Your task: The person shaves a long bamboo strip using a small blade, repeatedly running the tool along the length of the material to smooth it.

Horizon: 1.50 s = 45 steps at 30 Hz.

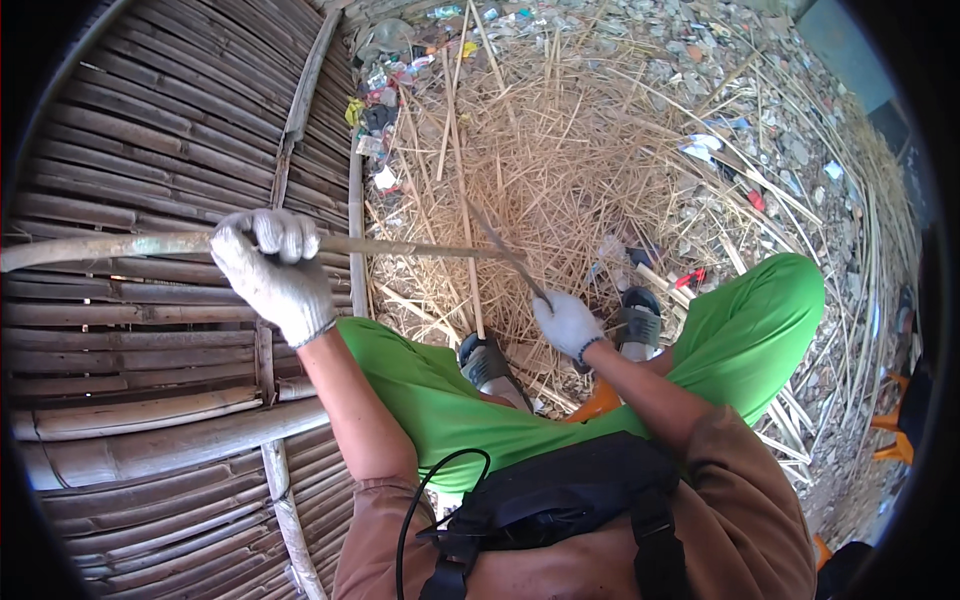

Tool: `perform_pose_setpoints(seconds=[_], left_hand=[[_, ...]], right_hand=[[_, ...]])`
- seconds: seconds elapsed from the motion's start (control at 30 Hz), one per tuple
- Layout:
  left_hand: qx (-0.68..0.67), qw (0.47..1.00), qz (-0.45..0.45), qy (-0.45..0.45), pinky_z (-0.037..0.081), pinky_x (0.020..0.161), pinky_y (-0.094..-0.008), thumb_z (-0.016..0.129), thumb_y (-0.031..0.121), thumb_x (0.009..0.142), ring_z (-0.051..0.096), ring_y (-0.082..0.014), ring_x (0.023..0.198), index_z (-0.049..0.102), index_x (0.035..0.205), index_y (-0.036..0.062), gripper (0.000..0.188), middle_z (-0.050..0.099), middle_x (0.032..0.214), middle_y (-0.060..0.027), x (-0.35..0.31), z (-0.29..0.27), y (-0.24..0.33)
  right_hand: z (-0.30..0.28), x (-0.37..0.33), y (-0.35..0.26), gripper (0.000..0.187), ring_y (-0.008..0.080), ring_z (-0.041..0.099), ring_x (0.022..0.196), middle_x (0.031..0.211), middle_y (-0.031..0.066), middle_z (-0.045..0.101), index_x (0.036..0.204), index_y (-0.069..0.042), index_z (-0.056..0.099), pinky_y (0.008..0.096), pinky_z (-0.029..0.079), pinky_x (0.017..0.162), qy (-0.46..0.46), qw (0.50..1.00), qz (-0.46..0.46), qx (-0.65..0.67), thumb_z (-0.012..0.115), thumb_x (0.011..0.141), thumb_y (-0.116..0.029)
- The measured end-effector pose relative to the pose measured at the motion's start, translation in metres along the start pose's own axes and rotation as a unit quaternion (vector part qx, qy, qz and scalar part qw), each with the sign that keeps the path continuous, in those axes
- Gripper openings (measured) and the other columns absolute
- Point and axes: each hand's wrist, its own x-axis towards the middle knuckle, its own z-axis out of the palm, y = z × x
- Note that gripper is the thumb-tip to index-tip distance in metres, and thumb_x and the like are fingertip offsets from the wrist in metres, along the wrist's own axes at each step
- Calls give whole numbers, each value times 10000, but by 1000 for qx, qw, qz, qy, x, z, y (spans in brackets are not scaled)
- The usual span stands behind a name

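My left hand (272, 262), in a white work glove, is closed round a long bamboo strip (410, 247). The strip lies roughly level, running from the left edge of the view to a thin end in front of my right hand. My right hand (567, 322), also gloved, grips a narrow, dark, knife-like tool (502, 246) that slants up and to the left. The tool crosses the strip close to its right end; whether it cuts into the strip I cannot tell. The tool's handle is hidden in the glove.
A bamboo slat wall or platform (150, 200) fills the left side. Thin bamboo shavings (560, 150) cover the ground ahead, with scraps of litter (385, 110) around them. My sandalled feet (490, 365) stand among the shavings. An orange stool (597, 400) shows between my legs.
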Motion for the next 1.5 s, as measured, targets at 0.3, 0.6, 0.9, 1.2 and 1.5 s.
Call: perform_pose_setpoints(seconds=[0.3, 0.6, 0.9, 1.2, 1.5], left_hand=[[110, 967, 72, 219, 239, 484, -280, 624, 302, 1047, 289, -87, 524, 491, 925, 132, 248, 389, 684, 41, -10, 42, -6], [87, 953, 55, 284, 251, 434, -281, 601, 397, 1071, 340, -108, 482, 490, 884, 147, 331, 392, 672, 33, -10, -17, -11], [83, 976, 57, 193, 231, 433, -276, 589, 357, 1101, 307, -90, 481, 511, 1015, 101, 281, 368, 676, 27, -38, 20, 0], [9, 996, 38, 78, 216, 462, -255, 611, 328, 1104, 307, -69, 516, 567, 1030, 108, 236, 413, 721, 40, -45, 27, -6], [64, 978, 55, 191, 263, 427, -274, 573, 337, 1097, 335, -99, 480, 533, 999, 115, 246, 381, 661, 30, -40, 48, -15]], right_hand=[[-14, -18, -161, 414, 480, 718, 824, 846, 266, 721, 1079, 3, 674, 579, 565, 760, -23, 987, -157, 34, 483, 1099, -363], [18, -6, -146, 407, 493, 713, 802, 846, 284, 723, 983, 8, 659, 600, 572, 753, -25, 986, -159, -44, 490, 1094, -346], [-24, -29, -169, 431, 467, 739, 831, 899, 283, 741, 1000, 17, 654, 579, 596, 789, -40, 980, -161, -114, 458, 1093, -355], [-48, -36, -168, 400, 494, 704, 865, 876, 314, 703, 975, 17, 668, 607, 545, 792, -39, 984, -168, -40, 484, 1085, -320], [-36, -28, -152, 423, 466, 735, 854, 898, 296, 734, 985, 17, 698, 593, 586, 814, -38, 988, -137, -67, 480, 1071, -336]])
